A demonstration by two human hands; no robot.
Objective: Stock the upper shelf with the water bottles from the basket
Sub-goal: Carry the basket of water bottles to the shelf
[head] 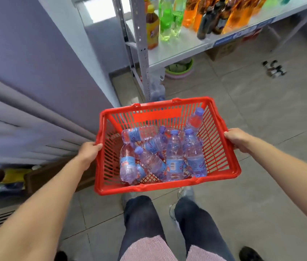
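A red plastic basket (222, 147) hangs above the tiled floor in front of my legs. My left hand (89, 150) grips its left rim and my right hand (238, 138) grips its right rim. Inside lie several small clear water bottles (174, 159) with purple caps and blue labels, most on their sides, one leaning in the far right corner. A white metal shelf (177, 51) stands ahead at the upper right. Its visible board carries coloured drink bottles; any higher shelf is out of view.
Yellow, green, orange and dark soda bottles (205, 16) crowd the shelf. A green basin (180, 69) and a cardboard box (222, 50) sit under it. A purple wall and curtain (26, 110) stand at left. Small dark objects (274, 68) lie on the floor at right.
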